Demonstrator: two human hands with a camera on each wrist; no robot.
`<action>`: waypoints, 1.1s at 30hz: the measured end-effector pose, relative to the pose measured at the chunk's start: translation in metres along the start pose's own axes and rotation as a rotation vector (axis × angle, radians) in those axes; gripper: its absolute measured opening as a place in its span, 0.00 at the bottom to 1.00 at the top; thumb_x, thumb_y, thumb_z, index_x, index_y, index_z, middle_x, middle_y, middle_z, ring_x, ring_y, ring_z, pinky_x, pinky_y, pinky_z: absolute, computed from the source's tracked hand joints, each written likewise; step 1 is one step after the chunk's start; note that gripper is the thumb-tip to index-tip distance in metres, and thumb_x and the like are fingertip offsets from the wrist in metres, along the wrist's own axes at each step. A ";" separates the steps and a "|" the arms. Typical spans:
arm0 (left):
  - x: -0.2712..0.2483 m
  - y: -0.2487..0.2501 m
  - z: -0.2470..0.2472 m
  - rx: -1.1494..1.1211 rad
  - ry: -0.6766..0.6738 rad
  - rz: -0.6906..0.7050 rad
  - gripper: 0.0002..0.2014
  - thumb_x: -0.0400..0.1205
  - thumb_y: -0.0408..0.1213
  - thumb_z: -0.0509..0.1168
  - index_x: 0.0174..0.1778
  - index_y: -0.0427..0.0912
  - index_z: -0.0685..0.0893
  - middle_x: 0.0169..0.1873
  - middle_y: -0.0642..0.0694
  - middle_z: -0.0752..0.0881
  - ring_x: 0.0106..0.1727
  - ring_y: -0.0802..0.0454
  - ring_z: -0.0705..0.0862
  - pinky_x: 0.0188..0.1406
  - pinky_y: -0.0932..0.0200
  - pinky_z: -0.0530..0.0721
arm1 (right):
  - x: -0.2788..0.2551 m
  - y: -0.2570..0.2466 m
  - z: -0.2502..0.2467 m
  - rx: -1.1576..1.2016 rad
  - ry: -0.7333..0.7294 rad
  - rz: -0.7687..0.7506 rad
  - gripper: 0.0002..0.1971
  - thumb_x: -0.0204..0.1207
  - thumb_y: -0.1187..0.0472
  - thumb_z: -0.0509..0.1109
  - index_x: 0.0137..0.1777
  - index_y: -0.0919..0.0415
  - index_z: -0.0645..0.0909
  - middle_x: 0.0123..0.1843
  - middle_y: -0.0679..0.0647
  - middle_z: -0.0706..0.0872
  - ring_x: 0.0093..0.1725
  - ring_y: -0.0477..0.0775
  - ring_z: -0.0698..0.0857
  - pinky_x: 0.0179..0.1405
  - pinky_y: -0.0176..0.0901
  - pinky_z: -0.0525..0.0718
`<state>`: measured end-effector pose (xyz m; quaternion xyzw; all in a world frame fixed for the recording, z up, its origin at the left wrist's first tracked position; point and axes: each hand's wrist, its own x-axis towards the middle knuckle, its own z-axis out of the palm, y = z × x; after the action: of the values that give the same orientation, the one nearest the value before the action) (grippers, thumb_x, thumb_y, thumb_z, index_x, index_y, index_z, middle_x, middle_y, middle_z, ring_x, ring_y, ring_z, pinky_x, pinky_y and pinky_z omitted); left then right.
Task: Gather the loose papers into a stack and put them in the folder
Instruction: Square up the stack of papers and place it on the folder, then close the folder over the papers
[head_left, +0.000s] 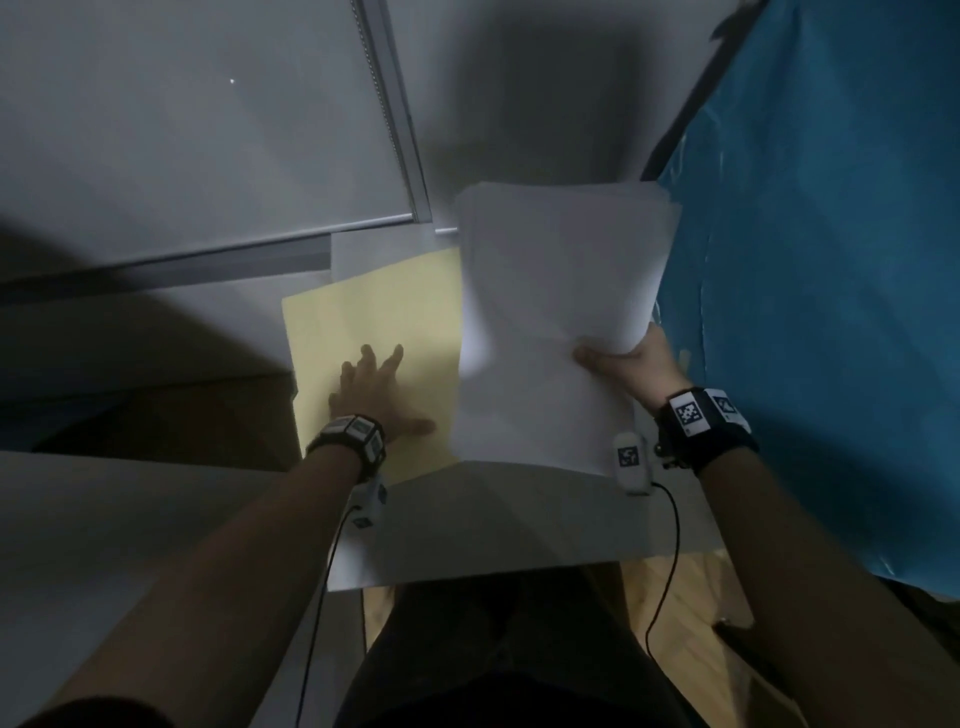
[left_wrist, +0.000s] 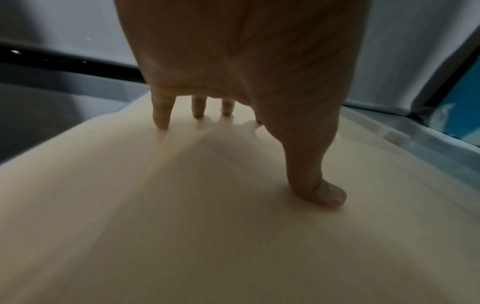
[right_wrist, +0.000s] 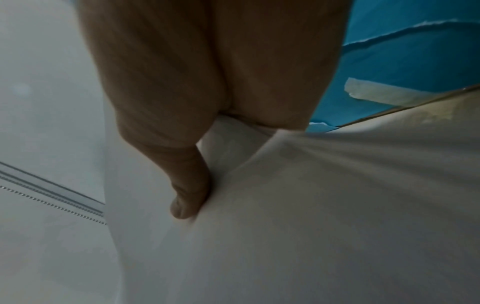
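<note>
Right hand (head_left: 631, 364) fingers hidden under the paper stack (head_left: 556, 312) — folder's (head_left: 374, 332) right part covered too

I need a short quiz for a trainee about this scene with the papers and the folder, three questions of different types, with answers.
1. True or false: the left hand lies flat with spread fingers on the pale yellow card folder.
2. Which hand grips the stack of white paper sheets? A) left B) right C) both
3. Fill in: on the person's right side of the stack hangs a ____ plastic sheet.

Key: 1 true. 2 B, the right hand, thumb on top. 3 blue.
</note>
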<state>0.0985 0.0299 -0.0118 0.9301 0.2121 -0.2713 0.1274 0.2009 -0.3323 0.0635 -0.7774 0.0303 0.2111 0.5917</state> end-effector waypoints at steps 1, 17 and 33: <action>-0.008 0.003 0.004 0.016 -0.013 0.031 0.73 0.60 0.72 0.86 0.95 0.73 0.44 0.98 0.51 0.42 0.98 0.33 0.47 0.90 0.23 0.64 | -0.001 -0.001 -0.001 -0.005 0.002 0.005 0.16 0.71 0.65 0.87 0.50 0.45 0.88 0.47 0.40 0.94 0.45 0.33 0.93 0.46 0.33 0.90; -0.059 0.050 0.037 0.037 -0.063 0.111 0.73 0.61 0.74 0.84 0.93 0.77 0.39 0.97 0.58 0.34 0.98 0.36 0.39 0.91 0.22 0.58 | -0.014 0.061 -0.029 -0.158 -0.104 0.240 0.33 0.60 0.52 0.93 0.63 0.56 0.83 0.56 0.56 0.93 0.52 0.60 0.94 0.47 0.48 0.95; -0.053 -0.011 0.035 -0.279 0.236 -0.522 0.77 0.46 0.76 0.87 0.86 0.37 0.65 0.82 0.31 0.71 0.83 0.29 0.71 0.84 0.33 0.74 | 0.006 0.086 -0.008 -0.599 0.225 0.372 0.33 0.72 0.39 0.81 0.63 0.64 0.77 0.59 0.62 0.84 0.65 0.66 0.85 0.49 0.44 0.77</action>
<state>0.0376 0.0099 -0.0125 0.8428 0.4923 -0.1533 0.1543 0.1828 -0.3642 -0.0147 -0.9157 0.1726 0.2278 0.2825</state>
